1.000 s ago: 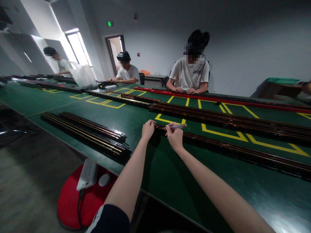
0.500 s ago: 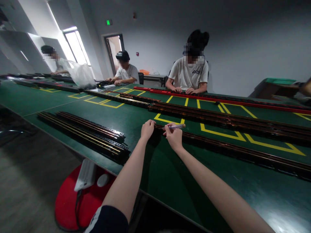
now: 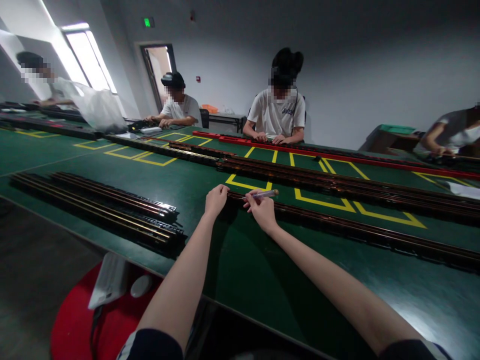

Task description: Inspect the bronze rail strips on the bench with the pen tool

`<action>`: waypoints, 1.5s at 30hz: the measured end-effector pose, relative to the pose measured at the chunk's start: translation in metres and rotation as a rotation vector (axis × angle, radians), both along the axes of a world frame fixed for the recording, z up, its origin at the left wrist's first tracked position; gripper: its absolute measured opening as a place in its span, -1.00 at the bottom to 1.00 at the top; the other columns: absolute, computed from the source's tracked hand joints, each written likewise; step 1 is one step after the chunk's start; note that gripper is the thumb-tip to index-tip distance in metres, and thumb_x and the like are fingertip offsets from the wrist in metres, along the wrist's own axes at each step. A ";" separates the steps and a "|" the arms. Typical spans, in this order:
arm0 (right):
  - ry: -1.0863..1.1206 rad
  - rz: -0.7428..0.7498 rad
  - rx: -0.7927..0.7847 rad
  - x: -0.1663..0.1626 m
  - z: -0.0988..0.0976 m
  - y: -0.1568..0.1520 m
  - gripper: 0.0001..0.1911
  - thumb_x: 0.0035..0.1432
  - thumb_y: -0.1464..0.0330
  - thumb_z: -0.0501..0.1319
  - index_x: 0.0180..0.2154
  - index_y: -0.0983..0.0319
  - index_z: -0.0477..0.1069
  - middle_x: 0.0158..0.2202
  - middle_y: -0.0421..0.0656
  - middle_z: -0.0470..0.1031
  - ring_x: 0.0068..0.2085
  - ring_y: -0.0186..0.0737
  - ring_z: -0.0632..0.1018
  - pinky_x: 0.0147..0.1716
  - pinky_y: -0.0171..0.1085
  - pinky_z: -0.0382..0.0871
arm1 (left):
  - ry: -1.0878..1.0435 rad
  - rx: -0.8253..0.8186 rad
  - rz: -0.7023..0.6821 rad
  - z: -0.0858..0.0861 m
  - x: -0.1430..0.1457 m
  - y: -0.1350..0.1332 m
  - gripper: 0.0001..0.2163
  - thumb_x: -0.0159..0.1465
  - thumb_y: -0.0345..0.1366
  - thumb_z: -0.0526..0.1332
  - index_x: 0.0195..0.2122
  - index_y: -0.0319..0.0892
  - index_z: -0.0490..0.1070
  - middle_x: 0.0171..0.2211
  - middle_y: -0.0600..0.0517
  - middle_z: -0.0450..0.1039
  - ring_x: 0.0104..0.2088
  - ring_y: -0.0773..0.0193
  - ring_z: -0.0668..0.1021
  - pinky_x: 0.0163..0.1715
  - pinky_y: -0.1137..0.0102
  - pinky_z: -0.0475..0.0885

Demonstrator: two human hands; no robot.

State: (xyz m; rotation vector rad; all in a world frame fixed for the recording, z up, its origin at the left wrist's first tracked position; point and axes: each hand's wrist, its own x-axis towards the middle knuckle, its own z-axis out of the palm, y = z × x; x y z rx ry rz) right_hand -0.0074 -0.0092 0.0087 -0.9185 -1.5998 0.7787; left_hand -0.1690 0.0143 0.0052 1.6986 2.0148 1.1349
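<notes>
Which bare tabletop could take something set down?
The green table shows bare patches between the right forearm and long dark strip, and between the near-left strip bundle and far strips. Crowded: around the left hand and right hand, with its pen-like tool, at that strip's end.

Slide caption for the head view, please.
On a green table, left hand at one end of a dark strip, right hand holding a pen-like tool.
</notes>
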 end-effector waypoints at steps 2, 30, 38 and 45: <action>-0.008 0.019 0.002 0.004 0.000 0.000 -0.74 0.15 0.16 0.16 -0.38 0.23 0.34 -0.45 -0.12 0.52 -0.49 -0.24 0.57 -0.64 -0.35 0.45 | 0.010 -0.002 -0.003 0.000 -0.001 0.000 -0.72 0.31 -0.30 -0.03 -0.28 -0.11 0.49 -0.23 0.01 0.57 -0.19 0.18 0.55 -0.18 0.37 0.36; -0.007 0.033 -0.015 0.026 -0.001 -0.008 -0.71 0.15 0.11 0.15 -0.37 0.21 0.30 -0.45 -0.15 0.49 -0.50 -0.26 0.54 -0.67 -0.36 0.37 | 0.062 0.208 -0.098 -0.010 -0.002 0.006 -0.76 0.26 -0.27 0.02 -0.30 -0.16 0.48 -0.23 -0.05 0.48 -0.17 0.17 0.51 -0.09 0.29 0.39; -0.062 0.026 -0.012 0.028 0.002 -0.010 -0.77 0.15 0.17 0.15 -0.36 0.21 0.31 -0.43 -0.15 0.50 -0.48 -0.26 0.54 -0.63 -0.34 0.39 | 0.211 0.182 -0.235 -0.005 0.003 0.002 -0.66 0.21 -0.40 -0.06 -0.17 -0.16 0.50 -0.09 -0.04 0.50 -0.05 0.14 0.46 0.05 0.24 0.33; -0.039 -0.015 -0.016 0.027 0.000 -0.009 -0.77 0.11 0.17 0.18 -0.38 0.21 0.33 -0.43 -0.14 0.51 -0.51 -0.26 0.53 -0.63 -0.34 0.38 | 0.272 0.153 -0.318 -0.007 0.003 -0.001 -0.66 0.14 -0.37 0.06 -0.09 -0.16 0.48 -0.07 -0.04 0.50 -0.03 0.11 0.44 0.06 0.21 0.32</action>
